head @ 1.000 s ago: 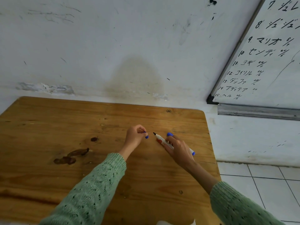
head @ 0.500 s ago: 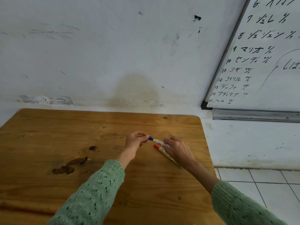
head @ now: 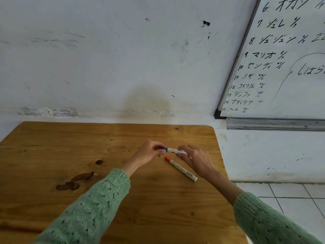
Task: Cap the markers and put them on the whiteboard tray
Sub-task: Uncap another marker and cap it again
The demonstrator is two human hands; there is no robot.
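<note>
While both hands grip it, blue-capped marker (head: 171, 150) looks white

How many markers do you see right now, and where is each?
2. The blue marker is held between the left hand and right hand above the table. The red marker lies on the table beside the right hand. None on the whiteboard tray.

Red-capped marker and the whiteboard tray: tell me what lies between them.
In the head view, little: the right hand beside the red-capped marker, then bare wooden table, its edge, and plain white wall up to the whiteboard tray.
</note>
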